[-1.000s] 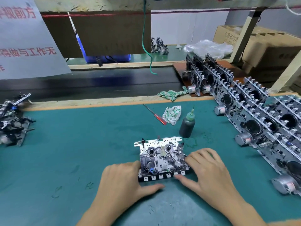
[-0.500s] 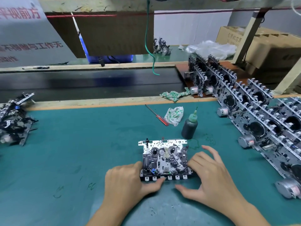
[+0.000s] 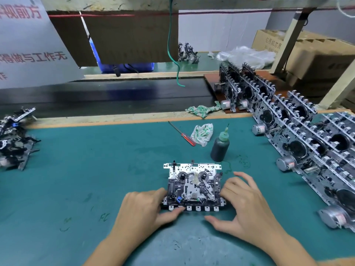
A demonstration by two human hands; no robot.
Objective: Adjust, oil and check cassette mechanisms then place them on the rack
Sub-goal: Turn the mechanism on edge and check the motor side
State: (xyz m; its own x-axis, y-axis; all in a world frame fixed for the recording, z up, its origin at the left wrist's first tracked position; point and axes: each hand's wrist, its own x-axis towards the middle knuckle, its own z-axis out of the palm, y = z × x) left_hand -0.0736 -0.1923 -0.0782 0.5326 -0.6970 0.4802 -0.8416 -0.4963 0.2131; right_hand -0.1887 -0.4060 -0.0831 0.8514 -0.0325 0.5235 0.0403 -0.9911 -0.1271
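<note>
A cassette mechanism (image 3: 194, 186) lies flat on the green mat (image 3: 86, 169), its row of white keys facing me. My left hand (image 3: 144, 210) rests at its left end, fingers against the side and thumb touching the front keys. My right hand (image 3: 244, 204) sits at its right end, fingertips touching the side, thumb stretched along the mat in front. A dark oil bottle (image 3: 220, 146) with a green nozzle stands just behind the mechanism. The rack (image 3: 307, 143) on the right carries several finished mechanisms standing on edge.
A red-handled screwdriver (image 3: 182, 133) and a crumpled cloth (image 3: 202, 133) lie behind the bottle; another cloth (image 3: 201, 110) lies on the wooden edge. A pile of mechanisms (image 3: 14, 141) sits far left. A black conveyor belt (image 3: 107, 98) runs behind the mat. Cardboard boxes (image 3: 317, 54) stand back right.
Both hands stay at the mechanism's ends. My right hand's fingers lifted and spread half a second ago and now touch the side again. My head shifted slightly.
</note>
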